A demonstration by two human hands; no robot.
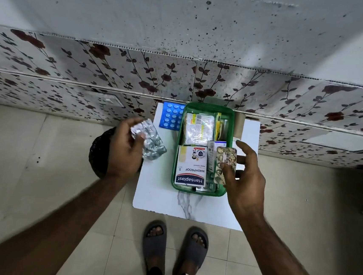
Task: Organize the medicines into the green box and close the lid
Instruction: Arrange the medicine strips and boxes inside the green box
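The green box (pixel 176 159) stands open on a small white table (pixel 155 192) and holds a Hansaplast carton (pixel 191 171), a clear sachet pack (pixel 199 129) and other packets. My left hand (pixel 126 152) is left of the box and grips silver blister strips (pixel 152 142) above the table's left edge. My right hand (pixel 246 177) pinches a golden blister strip (pixel 225 163) over the box's right side. A blue blister strip (pixel 171 118) lies on the table just left of the box's far end. I see no lid.
A dark round object (pixel 99 151) sits on the floor under my left hand. A floral-patterned wall panel (pixel 116 71) runs behind the table. My two feet in grey slippers (pixel 174 245) stand on beige floor tiles in front of the table.
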